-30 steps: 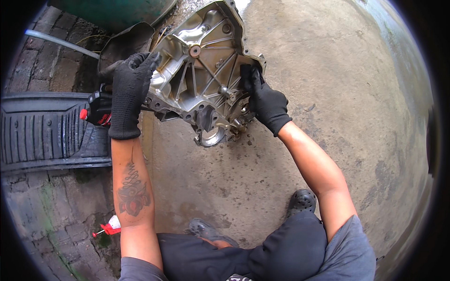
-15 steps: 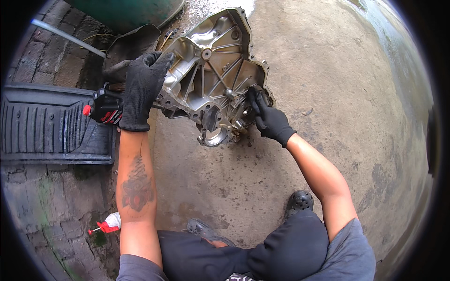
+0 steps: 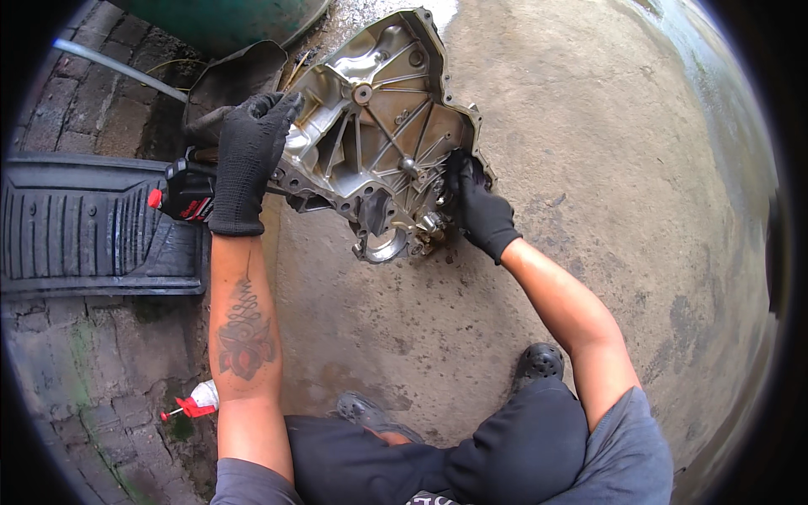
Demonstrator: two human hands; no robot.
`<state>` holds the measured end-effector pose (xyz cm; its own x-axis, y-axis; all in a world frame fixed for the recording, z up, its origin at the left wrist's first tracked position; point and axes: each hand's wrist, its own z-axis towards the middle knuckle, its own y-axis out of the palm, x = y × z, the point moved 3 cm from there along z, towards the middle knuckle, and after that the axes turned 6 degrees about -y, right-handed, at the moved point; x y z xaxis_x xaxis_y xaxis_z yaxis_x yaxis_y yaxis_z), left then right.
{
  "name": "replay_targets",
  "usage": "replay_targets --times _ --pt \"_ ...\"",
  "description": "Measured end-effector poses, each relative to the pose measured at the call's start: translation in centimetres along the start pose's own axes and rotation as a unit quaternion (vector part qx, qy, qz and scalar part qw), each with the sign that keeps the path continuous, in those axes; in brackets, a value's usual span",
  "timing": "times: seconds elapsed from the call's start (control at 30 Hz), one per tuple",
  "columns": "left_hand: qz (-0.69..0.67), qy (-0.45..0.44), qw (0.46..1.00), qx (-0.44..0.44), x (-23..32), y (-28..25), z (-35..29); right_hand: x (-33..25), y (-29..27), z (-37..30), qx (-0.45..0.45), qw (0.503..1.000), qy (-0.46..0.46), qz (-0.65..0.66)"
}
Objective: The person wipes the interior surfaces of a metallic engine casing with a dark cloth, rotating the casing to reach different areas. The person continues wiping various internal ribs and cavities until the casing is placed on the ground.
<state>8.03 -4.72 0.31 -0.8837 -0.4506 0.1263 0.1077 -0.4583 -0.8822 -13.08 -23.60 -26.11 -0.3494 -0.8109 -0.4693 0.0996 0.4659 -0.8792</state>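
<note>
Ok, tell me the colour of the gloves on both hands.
Black, on the left hand and right hand; head view.

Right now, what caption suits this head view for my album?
Gloved left hand and right hand grip a ribbed metal housing on concrete floor.

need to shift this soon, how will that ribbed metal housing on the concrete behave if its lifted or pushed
The metal housing looks like a thick ribbed casting, so probably stiff and heavy for its size. The left hand and right hand both grip opposite edges, which hints it takes two hands. Its uneven outline on the concrete floor suggests it would scrape or rock rather than roll.
</note>
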Motion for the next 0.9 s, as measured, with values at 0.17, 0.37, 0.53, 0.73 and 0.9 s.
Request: replay_targets --times 0.17,0.37,0.53,0.73,0.9 --pt "0.033 0.026 0.999 0.020 -0.5 0.3 -0.3 3.1 1.4 -2.9 -0.010 0.982 0.072 0.176" --pt "0.065 0.058 0.996 0.003 -1.6 0.6 -0.2 1.8 0.1 0.5 0.074 0.898 0.088 0.425" --pt "0.025 0.026 0.999 -0.006 -2.7 1.0 -0.1 -1.7 -1.0 2.2 0.136 0.949 0.040 0.283" --pt "0.084 0.099 0.992 0.012 -2.2 0.7 -0.4 -1.1 -1.3 0.8 0.104 0.992 -0.020 0.069" --pt "-0.124 -0.157 0.979 -0.027 -1.5 0.8 -0.4 -0.9 -0.4 0.8 0.162 0.979 -0.082 0.089"
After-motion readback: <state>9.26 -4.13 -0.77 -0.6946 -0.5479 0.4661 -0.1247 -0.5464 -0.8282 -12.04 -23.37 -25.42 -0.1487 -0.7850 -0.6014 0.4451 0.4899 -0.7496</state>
